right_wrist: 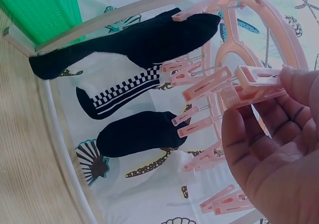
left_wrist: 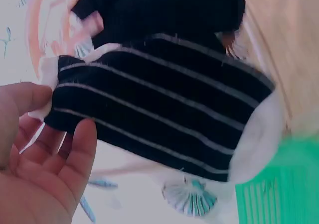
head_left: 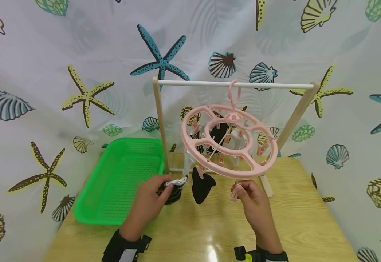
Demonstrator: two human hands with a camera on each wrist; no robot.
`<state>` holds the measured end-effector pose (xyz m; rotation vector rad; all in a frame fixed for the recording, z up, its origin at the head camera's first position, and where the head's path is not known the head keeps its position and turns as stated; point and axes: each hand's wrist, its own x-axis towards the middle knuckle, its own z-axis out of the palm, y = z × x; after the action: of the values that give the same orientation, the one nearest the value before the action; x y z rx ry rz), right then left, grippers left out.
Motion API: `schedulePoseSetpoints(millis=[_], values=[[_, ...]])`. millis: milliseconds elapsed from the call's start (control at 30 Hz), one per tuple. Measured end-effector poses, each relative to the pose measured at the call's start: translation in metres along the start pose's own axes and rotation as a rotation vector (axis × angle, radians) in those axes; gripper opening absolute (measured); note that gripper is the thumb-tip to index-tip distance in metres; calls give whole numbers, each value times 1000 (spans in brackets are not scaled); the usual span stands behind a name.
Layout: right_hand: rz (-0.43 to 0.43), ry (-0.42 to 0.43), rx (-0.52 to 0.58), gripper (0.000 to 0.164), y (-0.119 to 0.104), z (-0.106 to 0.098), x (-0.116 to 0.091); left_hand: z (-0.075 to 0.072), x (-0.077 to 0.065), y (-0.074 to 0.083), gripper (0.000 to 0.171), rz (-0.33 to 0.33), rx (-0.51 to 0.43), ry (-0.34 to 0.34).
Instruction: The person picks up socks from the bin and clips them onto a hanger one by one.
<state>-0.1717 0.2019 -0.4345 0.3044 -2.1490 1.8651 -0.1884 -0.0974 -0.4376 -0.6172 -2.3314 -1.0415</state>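
Note:
My left hand (head_left: 151, 198) pinches the white cuff of a black sock with thin pale stripes (left_wrist: 159, 104); its white toe points away from the hand. My right hand (head_left: 254, 200) pinches a pink clothespin (right_wrist: 259, 77) that hangs from the near rim of a round pink drying hanger (head_left: 223, 171). A black sock (head_left: 201, 185) hangs from a clip at the hanger's near left, between the two hands. Further socks, among them a checkered one (right_wrist: 124, 87) and a short black one (right_wrist: 142, 133), hang from the ring.
The hanger's hook (head_left: 234, 94) sits over the white bar (head_left: 193, 83) of a wooden stand. A green basket (head_left: 121, 182) stands at the left on the wooden table (head_left: 295, 218). Behind everything hangs a curtain (head_left: 112, 47) printed with shells and starfish.

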Motion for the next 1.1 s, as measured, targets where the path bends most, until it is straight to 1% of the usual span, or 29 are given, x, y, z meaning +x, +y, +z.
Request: schedulePoseSetpoints(millis=[67,133,233,333,400,467,600,733,900,1100], values=[[10,-1,-9,18,-1,1,0,8,-5,9,17,36,-6,-42],[22,6,-27,19,-2,1,1,17,-9,16,15,47,-27,-93],[34,13,-35,20,-1,2,1,31,-16,23,12,33,-52,-166],[32,9,-37,20,-1,3,1,45,-25,29,10,19,-99,-208],[26,9,-38,20,-2,4,0,53,-30,35,10,24,-98,-228],[15,7,-37,19,-3,5,-1,60,-31,40,9,32,-99,-251],[4,2,-23,19,-3,6,-1,70,-27,51,8,38,-81,-293],[12,2,-4,21,-2,5,-1,80,-19,57,9,27,-88,-282],[13,12,-6,19,-3,6,-1,90,-10,62,11,6,-69,-259],[16,24,-25,20,-4,7,-1,95,2,69,13,18,-58,-285]])
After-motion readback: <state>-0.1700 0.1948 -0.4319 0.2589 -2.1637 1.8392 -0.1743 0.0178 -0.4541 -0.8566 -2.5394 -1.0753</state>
